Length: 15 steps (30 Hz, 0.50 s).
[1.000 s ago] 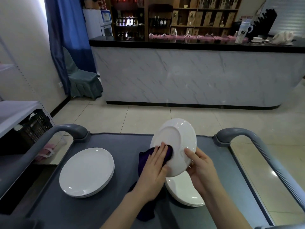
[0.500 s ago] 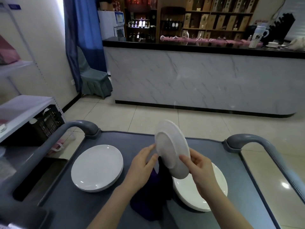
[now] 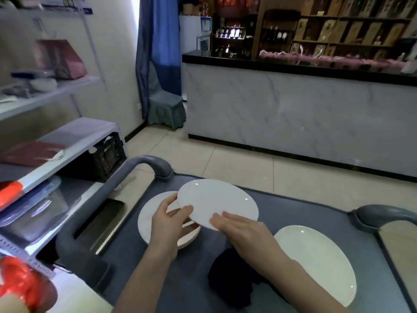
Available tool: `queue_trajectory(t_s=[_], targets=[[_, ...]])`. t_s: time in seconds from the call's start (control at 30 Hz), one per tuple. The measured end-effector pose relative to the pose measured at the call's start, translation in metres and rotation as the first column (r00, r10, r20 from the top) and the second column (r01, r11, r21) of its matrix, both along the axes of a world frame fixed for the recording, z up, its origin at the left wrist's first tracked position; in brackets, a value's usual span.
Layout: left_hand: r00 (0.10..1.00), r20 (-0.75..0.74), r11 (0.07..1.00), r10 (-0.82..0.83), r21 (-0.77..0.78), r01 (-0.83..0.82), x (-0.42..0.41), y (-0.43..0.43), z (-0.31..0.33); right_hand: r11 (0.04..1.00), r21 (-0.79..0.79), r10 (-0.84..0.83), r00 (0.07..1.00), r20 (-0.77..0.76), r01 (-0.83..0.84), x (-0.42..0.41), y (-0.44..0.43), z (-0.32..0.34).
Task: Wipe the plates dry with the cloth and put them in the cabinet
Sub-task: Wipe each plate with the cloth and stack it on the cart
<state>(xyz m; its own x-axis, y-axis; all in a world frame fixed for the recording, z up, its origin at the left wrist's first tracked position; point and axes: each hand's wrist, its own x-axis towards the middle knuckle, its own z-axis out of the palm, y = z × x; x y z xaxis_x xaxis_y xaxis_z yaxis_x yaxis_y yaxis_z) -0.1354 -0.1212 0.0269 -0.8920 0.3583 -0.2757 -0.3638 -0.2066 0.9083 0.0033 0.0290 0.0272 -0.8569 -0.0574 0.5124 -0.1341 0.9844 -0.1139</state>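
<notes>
Holding a round white ceramic plate (image 3: 217, 199) face up and nearly level, both hands keep it just above the left stack of white plates (image 3: 146, 220) on the grey plastic service cart (image 3: 282, 211).

- The left hand (image 3: 168, 222) pinches the plate's left rim, thumb on top and fingers curled beneath.
- The right hand (image 3: 243, 227) lies on the near rim with its fingers straight and close together. Whether its thumb hooks under the plate cannot be told.
- The dark purple cloth (image 3: 230, 281) lies crumpled on the cart deck below the right forearm. Neither hand touches it.
- The right stack of white plates (image 3: 316, 263) sits well apart from the left stack, near the cart's right side.

Progress, as a judgement: with the cloth set down, wiping of the held plate appears finished, and the left stack looks like the dried pile. The right stack probably awaits wiping. No plate is seen in a cabinet, and only an open white metal shelving unit (image 3: 79, 136) stands to the left, so the storing step seems wholly undone.
</notes>
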Motion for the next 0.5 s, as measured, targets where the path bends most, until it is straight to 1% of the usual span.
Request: queue_trajectory(t_s=[0.07, 0.13, 0.2, 0.23, 0.27, 0.3, 0.33, 0.37, 0.43, 0.5], targets=[[0.999, 0.026, 0.999, 0.034, -0.005, -0.034, -0.011, -0.010, -0.009, 0.998, -0.048, 0.050, 0.993, 0.108, -0.045, -0.016, -0.006, -0.006], [0.997, 0.046, 0.998, 0.066, -0.012, -0.065, -0.020, -0.019, -0.020, 0.984, -0.174, 0.082, 0.969, 0.234, -0.041, -0.033, -0.007, -0.013], [0.994, 0.047, 0.995, 0.096, -0.023, -0.095, -0.032, -0.029, -0.033, 0.949, -0.314, 0.097, 0.914, 0.394, 0.035, -0.046, -0.003, -0.019], [0.993, 0.048, 0.994, 0.111, -0.026, -0.109, -0.038, -0.035, -0.039, 0.921, -0.380, 0.091, 0.904, 0.417, 0.082, -0.051, -0.002, -0.021], [0.991, 0.053, 0.992, 0.124, -0.028, -0.122, -0.044, -0.042, -0.046, 0.886, -0.443, 0.057, 0.915, 0.399, 0.138, -0.056, 0.000, -0.023], [0.989, 0.061, 0.991, 0.133, -0.030, -0.132, -0.050, -0.049, -0.052, 0.856, -0.478, -0.013, 0.931, 0.364, 0.198, -0.061, 0.002, -0.026], [0.988, 0.072, 0.990, 0.137, -0.031, -0.135, -0.056, -0.055, -0.058, 0.833, -0.484, -0.103, 0.935, 0.340, 0.268, -0.066, 0.003, -0.030], [0.987, 0.082, 0.991, 0.135, -0.029, -0.133, -0.061, -0.060, -0.064, 0.802, -0.488, -0.182, 0.920, 0.347, 0.343, -0.072, 0.003, -0.034], [0.988, 0.098, 0.993, 0.121, -0.024, -0.119, -0.070, -0.069, -0.074, 0.701, -0.525, -0.262, 0.859, 0.440, 0.483, -0.086, 0.002, -0.042], [0.987, 0.105, 0.993, 0.118, -0.033, -0.116, -0.078, -0.075, -0.082, 0.594, -0.588, -0.239, 0.819, 0.522, 0.549, -0.102, -0.002, -0.051]])
